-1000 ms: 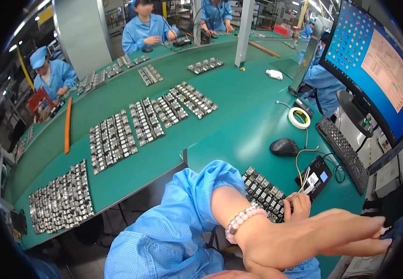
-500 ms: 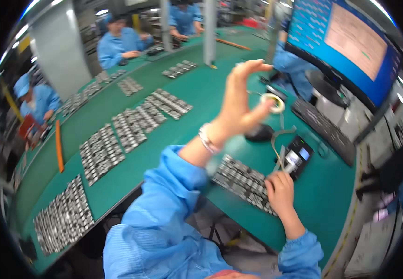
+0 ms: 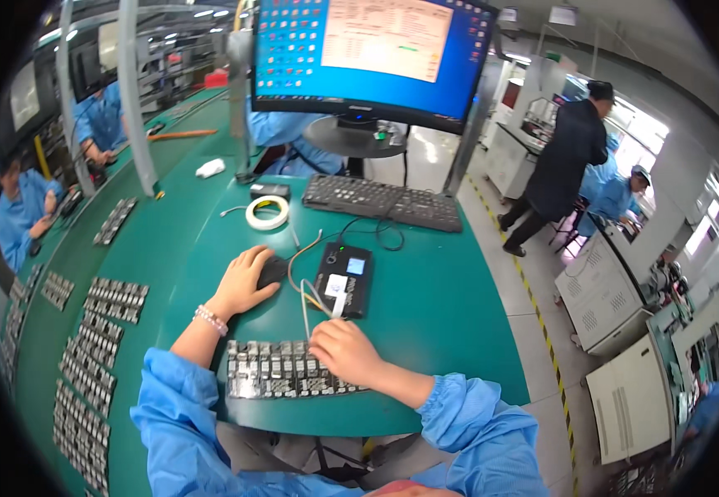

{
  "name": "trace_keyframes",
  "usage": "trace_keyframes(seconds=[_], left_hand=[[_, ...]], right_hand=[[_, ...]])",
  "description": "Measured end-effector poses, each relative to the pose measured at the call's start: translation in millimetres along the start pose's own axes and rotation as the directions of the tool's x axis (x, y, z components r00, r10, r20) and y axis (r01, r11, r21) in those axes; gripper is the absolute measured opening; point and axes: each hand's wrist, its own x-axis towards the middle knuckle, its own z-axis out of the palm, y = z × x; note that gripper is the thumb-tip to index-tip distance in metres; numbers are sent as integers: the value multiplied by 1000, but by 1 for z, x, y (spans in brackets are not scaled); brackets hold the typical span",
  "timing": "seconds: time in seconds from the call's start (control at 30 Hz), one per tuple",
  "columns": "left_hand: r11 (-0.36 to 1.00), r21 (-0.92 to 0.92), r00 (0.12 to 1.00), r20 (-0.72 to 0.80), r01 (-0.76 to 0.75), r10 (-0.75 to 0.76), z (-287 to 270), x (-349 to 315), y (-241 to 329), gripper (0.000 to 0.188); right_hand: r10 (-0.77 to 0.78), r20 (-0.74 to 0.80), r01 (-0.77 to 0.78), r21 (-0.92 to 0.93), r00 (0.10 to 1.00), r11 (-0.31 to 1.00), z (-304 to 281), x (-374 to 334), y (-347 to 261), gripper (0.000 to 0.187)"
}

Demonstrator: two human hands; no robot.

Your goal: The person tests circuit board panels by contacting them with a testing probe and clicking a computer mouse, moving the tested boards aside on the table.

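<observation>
My left hand (image 3: 243, 284) lies over a black computer mouse (image 3: 273, 272), thumb along its side and fingers over its far edge. My right hand (image 3: 344, 353) is closed, its fingertips pinching the end of a thin grey-and-yellow cable (image 3: 305, 300). What sits at the cable's tip is hidden by the fingers. Under and beside that hand lies a block of small metal-cased circuit boards (image 3: 264, 369) in rows. Just beyond stands a black box-shaped device (image 3: 343, 277) with a small lit screen and a white label.
A monitor (image 3: 367, 58) rises behind a black keyboard (image 3: 382, 203). A roll of pale tape (image 3: 267, 213) lies left of the keyboard. More board panels (image 3: 86, 364) line the left side. Co-workers in blue sit at the left; a person in dark clothes (image 3: 566, 157) is in the right aisle.
My left hand has come down from the air onto the mouse. The view has swung right, bringing the monitor to the centre. My right hand stays at the boards.
</observation>
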Motion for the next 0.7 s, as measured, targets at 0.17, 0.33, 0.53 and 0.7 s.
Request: trace_keyframes(seconds=[0.17,0.33,0.53,0.7], left_hand=[[997,-73,1000,13,-12,13,2,5,3,63],[998,-62,1000,-7,-29,28,0,4,7,57],[998,-67,1000,18,6,-5,-2,3,10,57],[997,-70,1000,16,-16,17,-8,3,15,58]], right_hand=[[-8,-31,8,-6,999,1000,0,1,4,10],[1,-13,-1,-4,1000,1000,0,3,3,10],[-9,-20,9,19,1000,1000,-1,3,1,10],[-20,-37,20,3,999,1000,-3,3,0,9]])
